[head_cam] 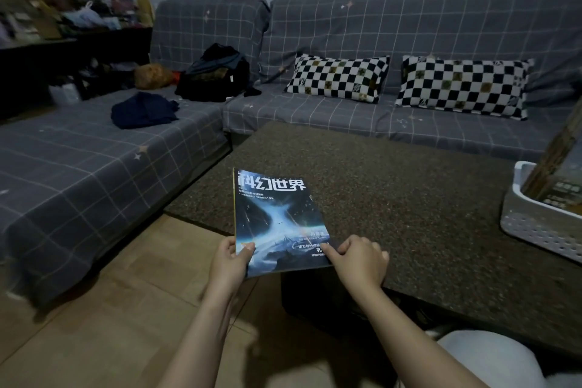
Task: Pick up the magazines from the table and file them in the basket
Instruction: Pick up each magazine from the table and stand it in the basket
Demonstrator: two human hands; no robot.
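I pinched the glossy blue space-cover magazine [277, 220] with both my left hand [231, 258] and right hand [359, 261], steadying it for the white perforated plastic basket [535, 224].

Dim room: grey checked sofa [409, 28], wooden floor [110, 309].

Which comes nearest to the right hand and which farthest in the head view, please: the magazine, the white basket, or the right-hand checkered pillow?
1. The magazine: in the right hand grip, at its lower right corner.
2. The white basket: on the table's right edge.
3. The right-hand checkered pillow: back on the sofa, against its backrest.
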